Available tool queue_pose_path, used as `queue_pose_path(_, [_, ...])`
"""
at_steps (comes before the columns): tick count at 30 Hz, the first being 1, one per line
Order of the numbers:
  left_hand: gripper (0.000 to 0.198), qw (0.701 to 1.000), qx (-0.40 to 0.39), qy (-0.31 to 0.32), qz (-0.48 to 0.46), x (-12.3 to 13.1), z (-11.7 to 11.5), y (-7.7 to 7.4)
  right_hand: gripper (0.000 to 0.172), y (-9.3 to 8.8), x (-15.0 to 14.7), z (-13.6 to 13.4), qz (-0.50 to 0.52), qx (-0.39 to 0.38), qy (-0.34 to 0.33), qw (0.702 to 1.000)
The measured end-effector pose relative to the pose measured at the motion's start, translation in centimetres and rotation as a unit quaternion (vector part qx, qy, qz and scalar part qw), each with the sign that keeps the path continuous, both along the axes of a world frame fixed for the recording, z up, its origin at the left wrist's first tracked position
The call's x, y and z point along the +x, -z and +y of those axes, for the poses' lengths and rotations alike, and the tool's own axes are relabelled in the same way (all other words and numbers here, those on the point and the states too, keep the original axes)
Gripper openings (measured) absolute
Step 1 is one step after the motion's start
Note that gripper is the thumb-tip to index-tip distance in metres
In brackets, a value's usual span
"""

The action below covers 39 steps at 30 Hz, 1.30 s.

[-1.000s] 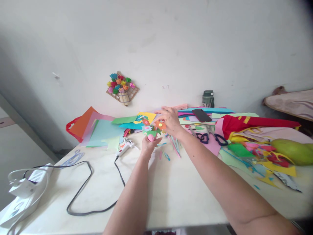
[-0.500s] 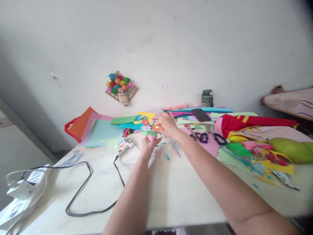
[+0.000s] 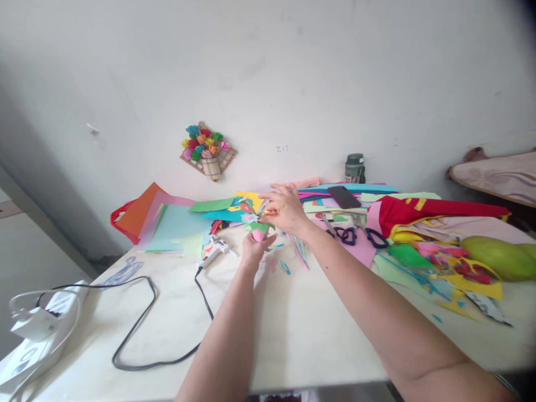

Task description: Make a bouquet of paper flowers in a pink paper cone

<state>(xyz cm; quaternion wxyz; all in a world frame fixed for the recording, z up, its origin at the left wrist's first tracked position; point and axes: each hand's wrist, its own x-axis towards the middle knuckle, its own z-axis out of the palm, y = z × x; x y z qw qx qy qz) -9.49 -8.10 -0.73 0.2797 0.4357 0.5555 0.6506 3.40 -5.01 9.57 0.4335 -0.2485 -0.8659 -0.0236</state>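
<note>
Gripping the pink stem (image 3: 259, 236) of a paper flower cluster (image 3: 256, 224) in the left hand (image 3: 253, 249), grip closed around it, just above the desk (image 3: 268, 324) and near the glue gun (image 3: 213, 250). Pinching a small orange piece (image 3: 268, 213) at the cluster's top with the right hand (image 3: 287, 209), fingertips pressing together on it. Piece mostly hidden behind fingers, shape not showing clearly. Scissors (image 3: 347, 235) lying just right of the hands, blades partly hidden among paper scraps.

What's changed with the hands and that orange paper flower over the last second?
The right hand has edged slightly left, and the orange flower it pinches has tipped: its yellow centre no longer faces the camera and only a thin edge shows. The left hand still grips the pink base in the same spot. The glue gun, scissors and phone have not moved.
</note>
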Motion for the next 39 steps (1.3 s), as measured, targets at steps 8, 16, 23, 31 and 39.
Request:
queue_pose_path(8, [0.035,1.000,-0.003,-0.001,0.009,0.02,-0.07,-0.14,0.011,-0.28,0.38,-0.53,-0.025,0.026,0.012,0.999])
queue_pose_path(16, [0.034,1.000,-0.005,-0.001,0.008,0.05,-0.10,-0.08,0.019,-0.35,0.58,-0.48,-0.049,0.051,0.013,0.997])
queue_pose_path(23, [0.034,1.000,0.006,-0.005,0.008,0.13,-0.27,-0.31,0.021,-0.27,0.46,-0.49,-0.058,0.039,-0.010,0.997])
queue_pose_path(31, [0.033,1.000,0.020,0.006,0.016,0.08,-0.20,-0.15,0.019,-0.20,0.37,-0.55,-0.067,0.036,-0.012,0.997])
queue_pose_path(39, [0.033,1.000,0.028,0.007,0.005,0.29,-0.35,-0.43,0.021,-0.01,0.23,-0.57,-0.065,0.038,-0.010,0.997])
